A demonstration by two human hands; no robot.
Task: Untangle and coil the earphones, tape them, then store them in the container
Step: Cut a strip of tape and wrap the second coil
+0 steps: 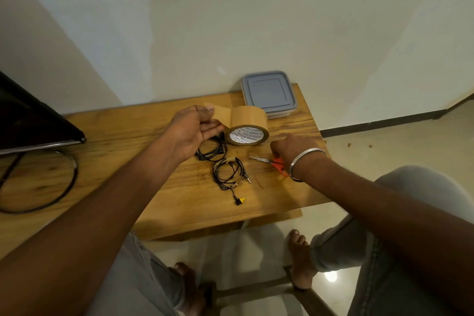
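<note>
- Far to the left of the tape roll point(247, 126), a dark screen point(30, 120) stands on the wooden table point(123, 143). It has no part in the job.
- Just left of the roll, the left hand point(195, 131) pinches the tape strip point(221, 113) between thumb and fingers, with the strip drawn out from the roll.
- Under that hand, left of and in front of the roll, lies the loose coil point(211, 150) of black earphones. No tape shows on it, and I cannot tell whether the lower fingers touch it.
- In front of the roll, nearer the person, lies the taped coil point(228, 172), with a tape band at its top and a yellow plug point(241, 199) trailing toward the table's near edge.
- The roll's printed core faces the camera.
- To the right of and in front of the roll, the scissors point(269, 161) lie flat, blades pointing at the taped coil.
- The right hand point(289, 147) curls down over the orange handles. I cannot tell whether it has actually gripped them.
- Behind the roll and to its right, the container point(269, 93) sits against the wall with its grey lid on.
- Judgement: the step in hand is taping the loose coil. The next move calls for lifting the scissors and cutting the strip near the roll while the left hand keeps it taut. The piece then goes around the coil, and the lid must come off before storing.
</note>
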